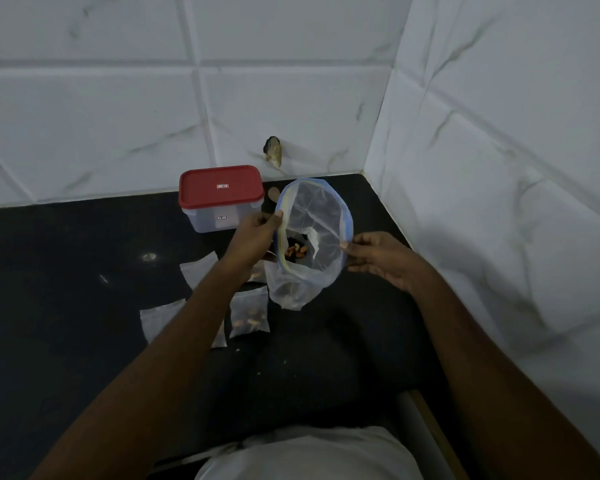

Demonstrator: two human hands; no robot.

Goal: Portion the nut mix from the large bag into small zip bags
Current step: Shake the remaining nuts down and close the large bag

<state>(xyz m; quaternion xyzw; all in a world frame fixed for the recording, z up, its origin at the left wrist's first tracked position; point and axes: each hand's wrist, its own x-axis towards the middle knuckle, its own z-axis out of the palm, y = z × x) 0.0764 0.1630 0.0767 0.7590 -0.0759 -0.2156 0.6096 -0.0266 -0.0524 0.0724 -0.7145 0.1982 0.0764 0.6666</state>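
Near the back right corner of the counter [84, 271], the left hand [257, 233] and right hand [381, 258] pinch opposite rim sides of the big bag [312, 216], holding its mouth wide, likely to reach the nuts [295, 251].

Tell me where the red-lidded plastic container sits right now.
In the head view, the clear plastic container with the red lid stands at the back of the black countertop, left of the large clear zip bag and beyond the left hand.
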